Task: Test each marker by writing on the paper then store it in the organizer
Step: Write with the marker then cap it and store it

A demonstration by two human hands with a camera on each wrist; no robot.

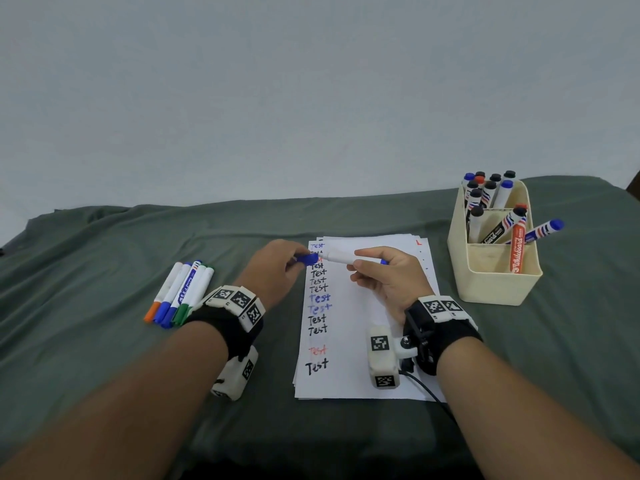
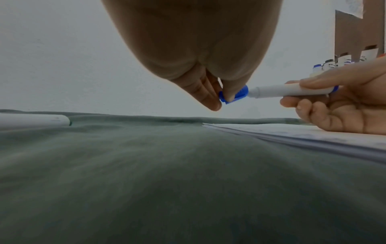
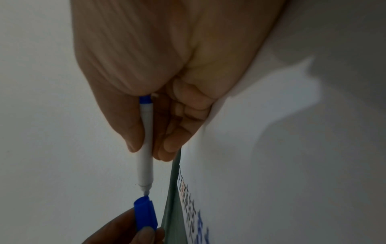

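Observation:
Above the top of the paper [image 1: 367, 327], my right hand [image 1: 375, 271] grips a white marker [image 1: 341, 257] with a blue end, lying level and pointing left. My left hand [image 1: 282, 261] pinches its blue cap [image 1: 307, 259] between thumb and fingers. In the right wrist view the marker [image 3: 145, 148] tip sits just at the mouth of the cap [image 3: 145, 214], a hair apart. The left wrist view shows the cap [image 2: 234, 95] in line with the marker [image 2: 290, 90]. The paper carries a column of "Test" words in black, blue and red.
Several slim markers [image 1: 181, 292] with orange, blue and green caps lie on the green cloth [image 1: 104, 341] left of my left wrist. A cream organizer [image 1: 493, 271] at the right back holds several whiteboard markers. The wall rises behind the table.

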